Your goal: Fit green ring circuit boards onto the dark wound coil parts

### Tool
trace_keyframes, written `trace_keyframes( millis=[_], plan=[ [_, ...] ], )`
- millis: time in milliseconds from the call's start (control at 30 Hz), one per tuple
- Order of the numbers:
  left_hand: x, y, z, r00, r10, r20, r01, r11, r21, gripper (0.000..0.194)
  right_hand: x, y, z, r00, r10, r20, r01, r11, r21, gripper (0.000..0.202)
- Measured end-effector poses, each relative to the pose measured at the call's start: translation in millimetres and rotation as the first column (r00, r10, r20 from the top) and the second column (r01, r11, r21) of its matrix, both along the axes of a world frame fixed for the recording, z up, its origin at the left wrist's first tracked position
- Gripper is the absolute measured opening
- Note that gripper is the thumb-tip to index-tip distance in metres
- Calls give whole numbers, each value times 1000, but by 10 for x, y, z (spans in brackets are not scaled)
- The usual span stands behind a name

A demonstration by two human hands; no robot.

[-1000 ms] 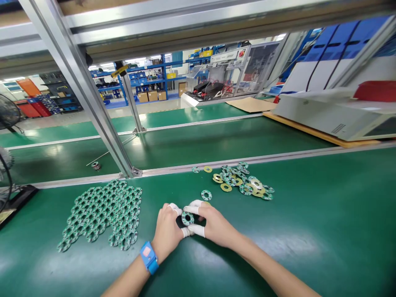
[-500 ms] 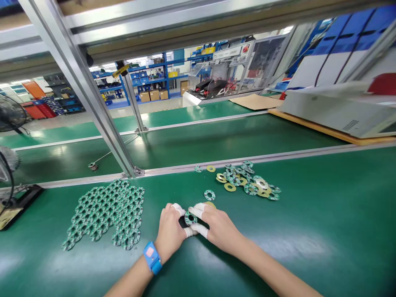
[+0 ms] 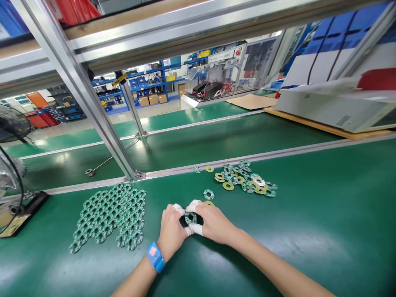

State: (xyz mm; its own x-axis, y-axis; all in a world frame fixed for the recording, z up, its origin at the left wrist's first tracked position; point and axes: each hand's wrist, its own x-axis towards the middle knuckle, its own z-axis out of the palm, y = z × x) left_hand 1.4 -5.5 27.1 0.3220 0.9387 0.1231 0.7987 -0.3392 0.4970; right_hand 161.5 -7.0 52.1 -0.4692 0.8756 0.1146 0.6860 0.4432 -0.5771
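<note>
Head view, left hand [image 3: 172,231], right hand [image 3: 213,222] pinching ring board [image 3: 190,217], no legible writing

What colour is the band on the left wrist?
Blue, with a pinkish panel: the wristband, in the head view.

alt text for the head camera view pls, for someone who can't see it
Two bare hands, the left hand and right hand, pinch one green ring board over a black block on a green bench. A sheet of joined rings lies to the left, a loose pile behind.
</note>
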Motion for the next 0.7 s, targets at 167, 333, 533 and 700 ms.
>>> trace_keyframes(
  millis=[167,333,533,700],
  plan=[
    [-115,-122,134,993,-94,76,95,995,-8,51,42,-17,-67,991,-23,-134,20,1000,-23,32],
    [-133,-211,137,960,-278,-40,281,940,192,40,138,-25,-198,930,40,-366,-79,993,-91,42],
    [-120,-157,-37,902,-355,-245,419,855,306,34,115,-38,-256,910,-4,-415,-29,997,-74,33],
    [-207,-163,-99,859,-367,-358,503,737,451,37,48,-93,-341,915,-55,-399,35,998,-57,33]
  ],
)
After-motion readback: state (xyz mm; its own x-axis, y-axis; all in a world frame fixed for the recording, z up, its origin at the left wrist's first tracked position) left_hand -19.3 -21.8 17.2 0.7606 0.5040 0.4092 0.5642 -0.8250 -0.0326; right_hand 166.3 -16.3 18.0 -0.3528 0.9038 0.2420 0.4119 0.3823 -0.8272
